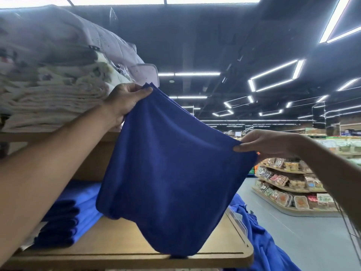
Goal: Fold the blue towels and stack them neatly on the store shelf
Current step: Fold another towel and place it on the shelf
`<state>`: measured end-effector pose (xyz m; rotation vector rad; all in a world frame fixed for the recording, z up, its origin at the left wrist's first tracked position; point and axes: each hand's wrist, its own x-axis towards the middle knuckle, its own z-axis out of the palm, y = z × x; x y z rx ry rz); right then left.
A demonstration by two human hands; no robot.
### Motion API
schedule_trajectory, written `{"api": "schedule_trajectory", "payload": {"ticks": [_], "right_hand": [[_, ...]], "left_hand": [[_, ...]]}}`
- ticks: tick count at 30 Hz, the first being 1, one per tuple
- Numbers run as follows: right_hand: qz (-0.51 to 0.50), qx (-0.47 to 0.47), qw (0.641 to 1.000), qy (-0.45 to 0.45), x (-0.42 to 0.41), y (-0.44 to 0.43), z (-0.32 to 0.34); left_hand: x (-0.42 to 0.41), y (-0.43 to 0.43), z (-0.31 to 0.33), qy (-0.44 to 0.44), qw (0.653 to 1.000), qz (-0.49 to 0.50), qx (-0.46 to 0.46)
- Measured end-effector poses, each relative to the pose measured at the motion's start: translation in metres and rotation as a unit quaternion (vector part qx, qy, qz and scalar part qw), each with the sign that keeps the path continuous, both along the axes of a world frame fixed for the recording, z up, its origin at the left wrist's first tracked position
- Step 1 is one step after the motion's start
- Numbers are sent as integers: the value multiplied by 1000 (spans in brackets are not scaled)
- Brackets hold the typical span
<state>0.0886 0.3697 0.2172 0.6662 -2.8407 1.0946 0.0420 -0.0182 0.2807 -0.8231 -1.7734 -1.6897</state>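
A person holds a dark blue towel [175,173] up in the air above the wooden shelf [121,241], stretched between both hands. The left hand [125,102] pinches the towel's upper corner high above the shelf's left part, its fingers [131,87] curled over the cloth with the thumb pressed on the near side; several layered edges show at that corner. The right hand [267,143] grips the opposite top corner, lower and out past the shelf's right end, thumb in front and the other fingers hidden behind the fabric. The top edge slopes down from left to right, and the towel hangs slack, its bottom fold dipping in front of the shelf's front edge. Whether it touches the board I cannot tell.

On the shelf's left part sits a stack of folded blue towels [62,223], partly hidden by the left forearm. Off the shelf's right end, lower down, lies a heap of loose blue cloth [261,243]. A clear plastic strip [237,222] runs along the shelf's right edge.

Above the shelf, an upper board [19,134] carries folded pale linens [48,98] with a quilted pad [93,42] on top. Far beyond the shelf's right end stand racks of packaged food [289,184] under a dark ceiling with bright strip lights [273,75].
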Motion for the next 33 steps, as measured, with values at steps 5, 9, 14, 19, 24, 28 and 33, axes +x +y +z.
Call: {"api": "schedule_trajectory", "payload": {"ticks": [5, 9, 14, 19, 24, 28, 33], "right_hand": [[20, -63, 997, 51, 2, 15, -2], [41, -142, 983, 104, 4, 12, -13], [59, -236, 955, 172, 13, -3, -36], [79, -271, 945, 166, 20, -20, -57], [94, -312, 945, -14, 10, -29, -90], [10, -355, 926, -123, -12, -40, -135], [-23, -362, 919, -157, -37, -49, -181]], "left_hand": [[14, -16, -22, 41, 999, 11, 19], [26, -38, -52, 122, 986, 107, -27], [50, -60, -98, 122, 990, 62, 40], [66, -78, -135, 64, 994, 2, 83], [46, -101, -177, -87, 993, -38, 72], [23, -113, -216, -166, 984, -19, 63], [-10, -113, -264, -240, 970, 10, 31]]}}
